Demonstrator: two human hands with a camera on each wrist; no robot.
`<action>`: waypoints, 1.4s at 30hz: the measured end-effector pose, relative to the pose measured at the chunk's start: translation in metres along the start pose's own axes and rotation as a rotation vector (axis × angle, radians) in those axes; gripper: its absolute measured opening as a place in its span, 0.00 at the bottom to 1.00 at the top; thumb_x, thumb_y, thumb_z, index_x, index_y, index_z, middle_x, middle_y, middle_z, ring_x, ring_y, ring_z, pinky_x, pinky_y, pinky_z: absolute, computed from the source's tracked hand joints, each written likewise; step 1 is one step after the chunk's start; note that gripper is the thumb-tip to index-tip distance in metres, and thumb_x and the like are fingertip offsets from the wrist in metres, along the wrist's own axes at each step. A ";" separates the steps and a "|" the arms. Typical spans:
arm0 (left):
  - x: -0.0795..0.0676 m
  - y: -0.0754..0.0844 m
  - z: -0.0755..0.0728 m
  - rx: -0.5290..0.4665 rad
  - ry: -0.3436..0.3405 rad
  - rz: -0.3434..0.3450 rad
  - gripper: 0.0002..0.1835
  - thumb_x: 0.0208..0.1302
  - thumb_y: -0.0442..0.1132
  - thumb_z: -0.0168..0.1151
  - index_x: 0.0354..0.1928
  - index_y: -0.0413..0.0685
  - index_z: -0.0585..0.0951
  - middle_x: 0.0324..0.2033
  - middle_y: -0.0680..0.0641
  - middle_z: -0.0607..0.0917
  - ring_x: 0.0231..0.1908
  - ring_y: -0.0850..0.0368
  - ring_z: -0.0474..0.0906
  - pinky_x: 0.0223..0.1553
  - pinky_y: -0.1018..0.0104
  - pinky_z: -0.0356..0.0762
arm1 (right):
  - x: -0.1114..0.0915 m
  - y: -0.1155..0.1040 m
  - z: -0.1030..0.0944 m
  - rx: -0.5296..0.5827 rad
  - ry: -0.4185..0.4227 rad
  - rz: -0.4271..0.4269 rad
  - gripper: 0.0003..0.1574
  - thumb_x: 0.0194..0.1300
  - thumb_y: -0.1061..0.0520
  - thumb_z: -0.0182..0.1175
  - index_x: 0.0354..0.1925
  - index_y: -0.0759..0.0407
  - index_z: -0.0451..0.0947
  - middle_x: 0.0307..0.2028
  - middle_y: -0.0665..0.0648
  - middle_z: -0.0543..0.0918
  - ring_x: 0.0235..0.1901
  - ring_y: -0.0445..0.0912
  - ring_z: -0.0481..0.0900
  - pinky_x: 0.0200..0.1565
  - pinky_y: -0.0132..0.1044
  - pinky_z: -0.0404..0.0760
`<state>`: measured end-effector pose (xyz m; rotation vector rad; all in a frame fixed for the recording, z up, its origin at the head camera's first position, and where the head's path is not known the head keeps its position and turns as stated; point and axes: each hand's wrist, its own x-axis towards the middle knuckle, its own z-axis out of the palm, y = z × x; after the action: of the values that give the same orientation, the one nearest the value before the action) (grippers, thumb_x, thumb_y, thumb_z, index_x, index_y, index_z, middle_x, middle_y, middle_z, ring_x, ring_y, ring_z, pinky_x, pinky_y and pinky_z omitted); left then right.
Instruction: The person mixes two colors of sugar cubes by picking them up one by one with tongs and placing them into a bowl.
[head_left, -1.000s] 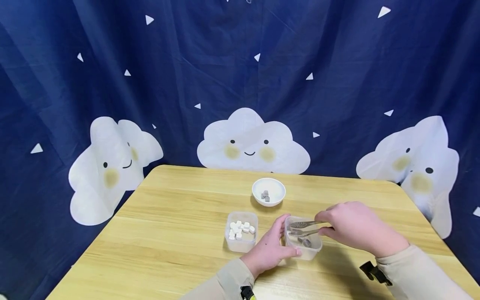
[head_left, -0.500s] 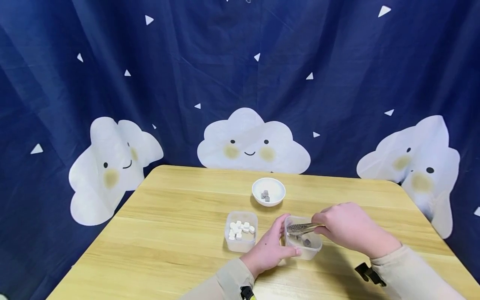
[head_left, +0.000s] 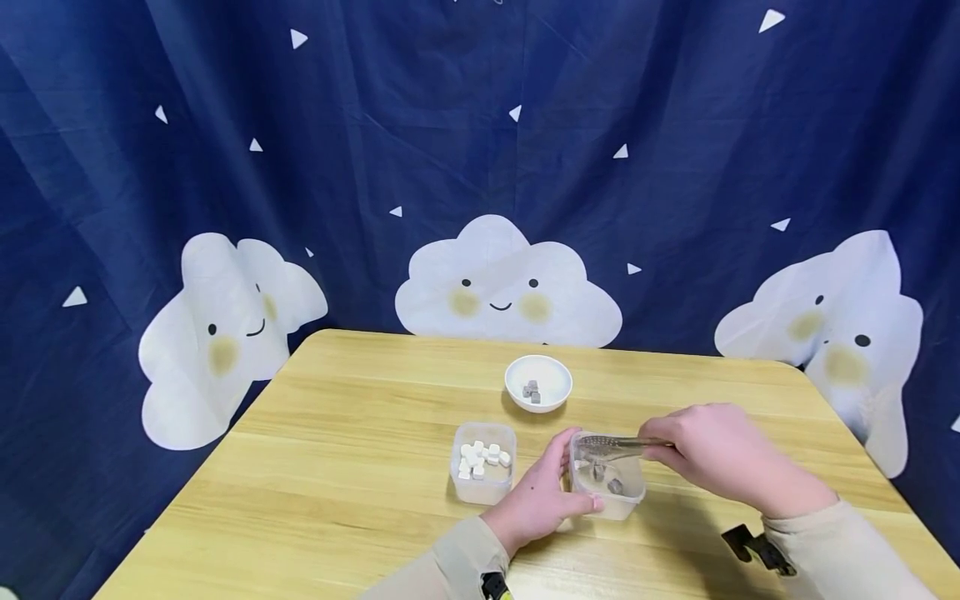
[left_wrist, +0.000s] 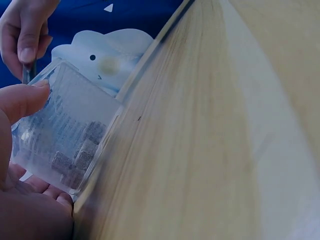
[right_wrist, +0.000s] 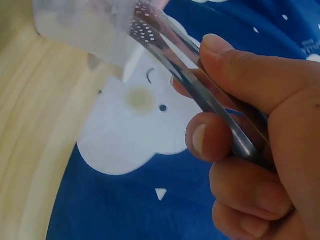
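Note:
My left hand [head_left: 536, 500] grips a clear plastic container [head_left: 617, 506] on the table, fingers on its far left side and thumb at the front. Several grey cubes lie in it, seen through its wall in the left wrist view as dark cubes [left_wrist: 86, 154]. My right hand [head_left: 723, 450] holds metal tongs [right_wrist: 200, 95] between thumb and fingers. Their perforated tips reach into the container near its far left corner. Whether a cube sits between the tips, I cannot tell.
A second clear container [head_left: 482, 493] with several white cubes [head_left: 472, 457] stands left of my left hand. Farther back is a white bowl [head_left: 553, 379] holding several grey cubes [head_left: 532, 392]. Behind the wooden table [head_left: 337, 433] hangs a blue curtain [head_left: 480, 150] with cloud prints.
The tongs' arms came together from a wider spread as my right hand moved slightly left. Since then, that hand and the tongs have shifted right and the tips have risen. My left hand stays put.

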<state>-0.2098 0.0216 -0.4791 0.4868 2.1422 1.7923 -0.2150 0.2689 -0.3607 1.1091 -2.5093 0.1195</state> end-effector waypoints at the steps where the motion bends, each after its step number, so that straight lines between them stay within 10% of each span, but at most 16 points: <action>1: 0.000 0.000 0.000 0.000 0.000 -0.001 0.55 0.52 0.42 0.77 0.79 0.62 0.55 0.68 0.59 0.71 0.68 0.60 0.65 0.73 0.47 0.52 | -0.001 0.001 -0.001 0.001 0.020 -0.004 0.12 0.54 0.51 0.76 0.30 0.38 0.80 0.25 0.31 0.77 0.20 0.28 0.67 0.19 0.35 0.69; 15: 0.000 -0.001 0.000 0.008 0.007 -0.011 0.55 0.52 0.43 0.77 0.79 0.61 0.55 0.71 0.57 0.68 0.70 0.55 0.63 0.73 0.46 0.52 | -0.001 0.008 0.002 -0.017 0.197 0.115 0.12 0.59 0.50 0.73 0.44 0.45 0.88 0.37 0.42 0.88 0.30 0.42 0.86 0.29 0.47 0.83; 28: -0.001 0.000 0.000 0.034 0.014 -0.004 0.55 0.52 0.44 0.78 0.79 0.62 0.55 0.71 0.56 0.69 0.68 0.56 0.64 0.72 0.45 0.54 | 0.014 0.006 0.036 0.046 0.123 0.310 0.14 0.68 0.49 0.67 0.49 0.50 0.85 0.36 0.51 0.89 0.25 0.48 0.84 0.27 0.52 0.81; 42: 0.000 -0.003 0.000 0.047 0.008 0.015 0.55 0.52 0.47 0.77 0.79 0.61 0.54 0.71 0.55 0.68 0.69 0.54 0.64 0.72 0.46 0.55 | 0.016 0.007 0.065 0.053 0.115 0.329 0.09 0.68 0.50 0.66 0.46 0.48 0.84 0.26 0.43 0.80 0.20 0.40 0.70 0.22 0.43 0.72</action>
<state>-0.2104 0.0210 -0.4824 0.5083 2.1963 1.7582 -0.2507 0.2472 -0.4140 0.6779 -2.5749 0.3310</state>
